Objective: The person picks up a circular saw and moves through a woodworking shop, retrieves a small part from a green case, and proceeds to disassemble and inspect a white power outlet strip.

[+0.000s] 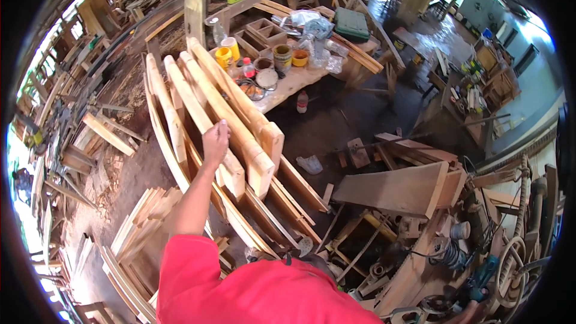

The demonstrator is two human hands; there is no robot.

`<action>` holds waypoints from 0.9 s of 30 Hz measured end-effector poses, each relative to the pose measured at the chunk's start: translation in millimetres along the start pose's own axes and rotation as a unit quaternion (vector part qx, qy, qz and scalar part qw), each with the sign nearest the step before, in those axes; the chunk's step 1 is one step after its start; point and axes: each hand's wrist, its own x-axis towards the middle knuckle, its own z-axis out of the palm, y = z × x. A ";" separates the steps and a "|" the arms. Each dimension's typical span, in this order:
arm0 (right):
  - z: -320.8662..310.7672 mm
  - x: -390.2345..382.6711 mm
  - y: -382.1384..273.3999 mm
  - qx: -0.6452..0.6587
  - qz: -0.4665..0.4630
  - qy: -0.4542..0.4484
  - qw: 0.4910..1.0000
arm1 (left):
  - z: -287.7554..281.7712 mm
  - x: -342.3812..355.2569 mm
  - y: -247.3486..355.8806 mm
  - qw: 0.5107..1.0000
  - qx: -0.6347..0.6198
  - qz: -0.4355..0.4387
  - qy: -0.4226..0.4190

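Okay, left to right: scrap wood (pixel 78 162) is heaped along the left side, with a loose pale plank (pixel 108 134) lying slantwise on the dirt floor among shavings. Lower left, near the red sleeve (pixel 189 264), sits a stack of thin boards (pixel 141 225). Left forearm reaches up from that sleeve; left hand (pixel 216 142) is on the pale wooden beams (pixel 245 141), fingers curled in together (can't tell if they're clamped on an edge or just resting as a fist). Beams are left of centre, side by side and running diagonally, near ends toward the person, with more long boards (pixel 300 192) lower down beside them. Just past their far ends: a wooden post (pixel 195 6), then a workbench (pixel 294 84) cluttered with yellow tubs (pixel 224 57), tins, clear plastic and a green case (pixel 351 23). A small bottle (pixel 302 102) stands on the dark floor beside the bench; crumpled plastic (pixel 310 164) lies nearer. Right of that, a broad plank (pixel 390 189) above piled offcuts and hardware. Lower right, a teal power tool (pixel 482 277) near a thick rope (pixel 523 198); right hand (pixel 467 313) is just below the tool, mostly cut off, finger state can't be told.
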 end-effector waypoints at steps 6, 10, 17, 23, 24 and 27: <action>21.4 -48.8 -2.2 0.067 0.048 -0.074 0.994 | -2.1 0.2 9.3 0.999 0.025 0.024 0.023; 33.8 -107.6 4.8 0.110 0.107 -0.140 0.978 | -6.5 2.3 18.6 0.999 0.040 0.022 0.007; 91.7 -276.3 -24.2 0.111 0.097 -0.094 0.985 | -14.0 9.6 7.1 0.996 -0.001 0.093 0.006; 81.6 -386.4 -48.4 0.140 0.186 -0.192 0.953 | 3.2 4.2 -7.0 0.994 0.013 0.106 -0.022; 93.8 -402.4 -48.0 0.117 0.200 -0.207 0.951 | -10.7 5.4 -15.6 0.992 -0.042 0.067 -0.099; 129.7 -449.7 -42.7 0.009 0.145 -0.137 0.980 | -60.1 -22.7 6.2 0.925 -0.339 -0.105 -0.136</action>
